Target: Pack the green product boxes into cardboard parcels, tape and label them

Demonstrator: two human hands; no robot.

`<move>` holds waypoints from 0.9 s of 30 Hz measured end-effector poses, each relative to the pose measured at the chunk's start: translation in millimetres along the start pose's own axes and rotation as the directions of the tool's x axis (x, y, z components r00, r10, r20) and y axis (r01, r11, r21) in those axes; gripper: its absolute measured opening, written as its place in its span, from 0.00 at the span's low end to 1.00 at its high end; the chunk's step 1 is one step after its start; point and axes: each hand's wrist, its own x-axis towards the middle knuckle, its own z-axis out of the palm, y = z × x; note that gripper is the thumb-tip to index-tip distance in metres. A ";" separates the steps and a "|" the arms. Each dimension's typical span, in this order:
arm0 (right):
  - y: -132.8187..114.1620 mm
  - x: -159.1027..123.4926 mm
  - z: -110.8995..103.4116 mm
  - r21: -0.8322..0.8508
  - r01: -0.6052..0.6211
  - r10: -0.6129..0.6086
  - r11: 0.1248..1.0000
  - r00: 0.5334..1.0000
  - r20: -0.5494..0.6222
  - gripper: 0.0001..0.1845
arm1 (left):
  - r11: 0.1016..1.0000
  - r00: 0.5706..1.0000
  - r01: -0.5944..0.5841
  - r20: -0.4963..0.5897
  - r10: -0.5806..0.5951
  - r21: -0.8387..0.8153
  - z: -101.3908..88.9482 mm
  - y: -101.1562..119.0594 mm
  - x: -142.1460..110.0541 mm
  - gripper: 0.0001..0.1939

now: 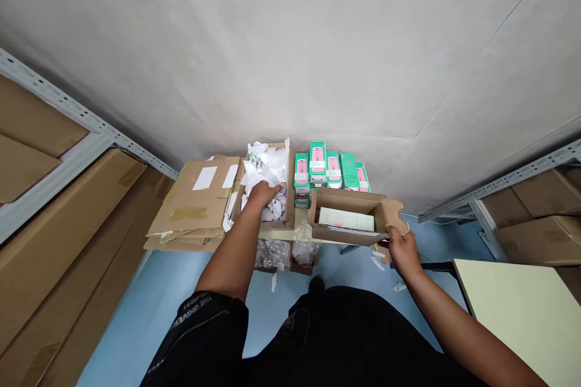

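Note:
My left hand (264, 195) is down among crumpled white paper (272, 163) in a cardboard box (289, 193), its fingers closed on some of the paper and partly hidden by it. With my right hand (403, 249) I grip the right end of an open cardboard box (345, 198), by its raised end flap (394, 213). Inside that box lies a white carton (347, 219) with faint pink print. Just behind it stand several green cartons with pink pictures (318, 160), some of them stacked.
Flattened cardboard (195, 193) is piled to the left of the paper box. Below the table are boxes of clear plastic wrap (272, 254). Shelves with large cartons (86, 236) line the left side, more cartons (540, 236) the right. A pale tabletop (521, 302) sits at lower right.

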 end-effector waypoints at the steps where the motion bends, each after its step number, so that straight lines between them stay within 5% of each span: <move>1: -2.0 -1.6 0.9 -0.003 -0.026 0.026 1.000 1.000 -0.007 0.24 | 1.000 1.000 0.000 -0.001 0.000 0.011 5.0 0.3 6.8 0.40; 8: -13.5 -7.9 2.4 -0.078 -0.044 0.042 0.996 0.999 -0.031 0.23 | 0.970 0.996 -0.023 0.090 0.001 0.243 35.5 -5.4 27.8 0.41; 12: -16.0 -8.9 4.4 -0.112 -0.046 0.038 0.993 0.996 -0.075 0.22 | 0.942 0.986 -0.133 0.136 0.095 0.308 46.8 -14.6 27.4 0.35; 18: -21.9 -10.6 7.7 -0.111 -0.046 0.040 0.993 0.998 -0.052 0.24 | 0.945 0.983 -0.182 0.087 0.164 0.270 38.0 -24.9 20.4 0.20; 22: -24.4 -11.0 7.9 -0.124 -0.014 0.007 0.992 0.998 -0.057 0.24 | 0.962 0.978 -0.209 0.047 0.204 0.177 28.1 -39.8 14.8 0.24; 27: -21.8 -11.3 8.4 -0.155 -0.037 0.031 0.987 0.999 -0.044 0.24 | 0.928 0.929 -0.334 0.226 0.294 0.166 25.8 -54.8 3.1 0.34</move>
